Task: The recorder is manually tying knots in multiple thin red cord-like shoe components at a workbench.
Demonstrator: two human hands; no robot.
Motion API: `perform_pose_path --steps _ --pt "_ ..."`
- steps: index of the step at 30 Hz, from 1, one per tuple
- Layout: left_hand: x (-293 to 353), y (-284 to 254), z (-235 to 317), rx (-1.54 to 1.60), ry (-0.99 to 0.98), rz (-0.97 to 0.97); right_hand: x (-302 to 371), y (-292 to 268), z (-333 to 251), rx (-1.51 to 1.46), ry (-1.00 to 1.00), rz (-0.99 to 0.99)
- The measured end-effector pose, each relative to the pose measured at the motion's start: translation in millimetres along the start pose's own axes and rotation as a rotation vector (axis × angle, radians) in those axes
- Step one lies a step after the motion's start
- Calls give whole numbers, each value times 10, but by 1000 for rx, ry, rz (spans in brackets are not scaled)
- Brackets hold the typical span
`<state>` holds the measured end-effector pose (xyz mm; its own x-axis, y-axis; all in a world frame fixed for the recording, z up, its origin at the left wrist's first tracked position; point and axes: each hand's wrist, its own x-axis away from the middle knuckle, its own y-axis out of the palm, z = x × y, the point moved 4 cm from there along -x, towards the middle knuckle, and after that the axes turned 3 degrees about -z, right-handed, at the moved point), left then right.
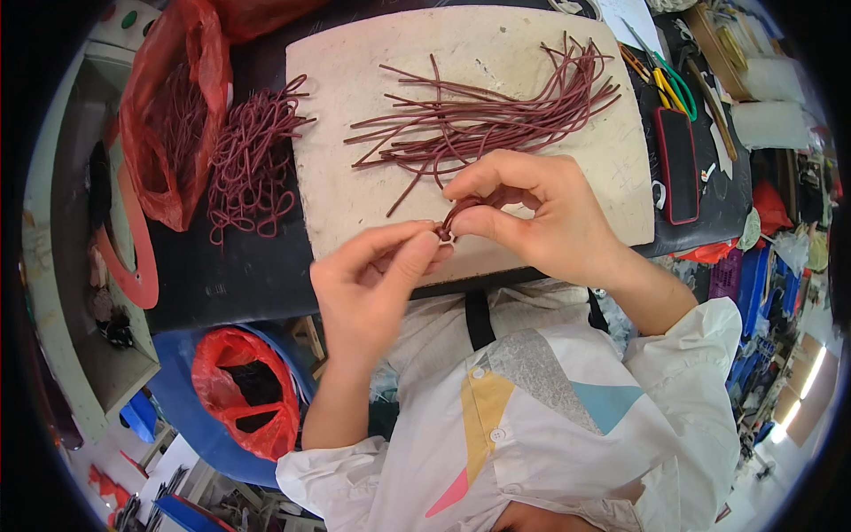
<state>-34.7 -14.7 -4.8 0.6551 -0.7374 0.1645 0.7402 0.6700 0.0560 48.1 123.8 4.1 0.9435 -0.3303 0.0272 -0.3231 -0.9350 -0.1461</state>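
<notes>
My left hand (377,270) pinches a small knotted end of a dark red cord (445,232) between thumb and fingertips. Close beside it, my right hand (541,208) grips the looped part of the same cord, its thumb and forefinger pressed together. Both hands hover over the near edge of a pale board (328,66). On the board, beyond my hands, lies a loose bundle of straight dark red cords (496,124). Left of the board sits a tangled heap of knotted, looped cords (253,160) in the same colour.
A red plastic bag (137,173) with more cords stands at the far left. At the right lie a phone (678,164) in a red case and green-handled scissors (681,93). Below the table edge, a red bag (208,368) lines a blue bin (177,390).
</notes>
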Motion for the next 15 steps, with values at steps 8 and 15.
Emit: perform_pose_path --steps 8,15 --pt "27 -41 -264 549 -440 -170 -18 30 -86 92 -117 -105" --pt "27 13 -190 367 -271 -75 -26 12 -57 -54 31 -121"
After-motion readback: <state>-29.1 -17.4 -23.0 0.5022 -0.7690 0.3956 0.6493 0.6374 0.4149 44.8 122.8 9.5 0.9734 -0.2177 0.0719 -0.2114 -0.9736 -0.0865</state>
